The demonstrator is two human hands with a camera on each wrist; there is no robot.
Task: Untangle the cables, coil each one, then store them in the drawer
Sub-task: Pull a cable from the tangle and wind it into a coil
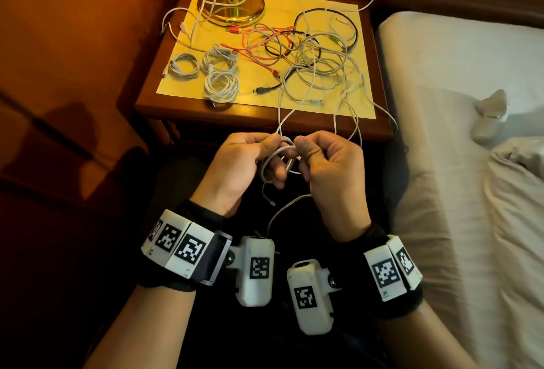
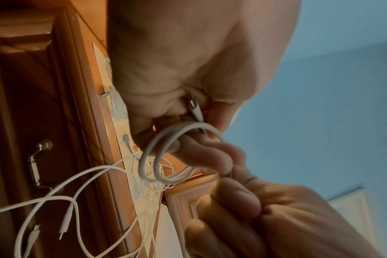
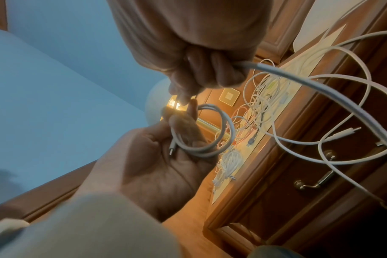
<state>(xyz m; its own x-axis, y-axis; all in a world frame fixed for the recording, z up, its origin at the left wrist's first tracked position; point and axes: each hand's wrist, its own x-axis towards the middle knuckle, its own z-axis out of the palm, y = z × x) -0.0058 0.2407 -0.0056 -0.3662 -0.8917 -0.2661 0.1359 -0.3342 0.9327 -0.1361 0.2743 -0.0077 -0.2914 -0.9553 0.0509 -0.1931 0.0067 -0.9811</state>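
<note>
White cable [image 1: 278,153] coil pinched in both hands' grip, left hand [image 1: 235,165], right hand [image 1: 332,174], fingers hiding part.

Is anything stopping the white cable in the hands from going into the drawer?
Yes. The drawer is closed, and loose loops of the white cable, pinched by the left hand and right hand, hang across its front.
</note>
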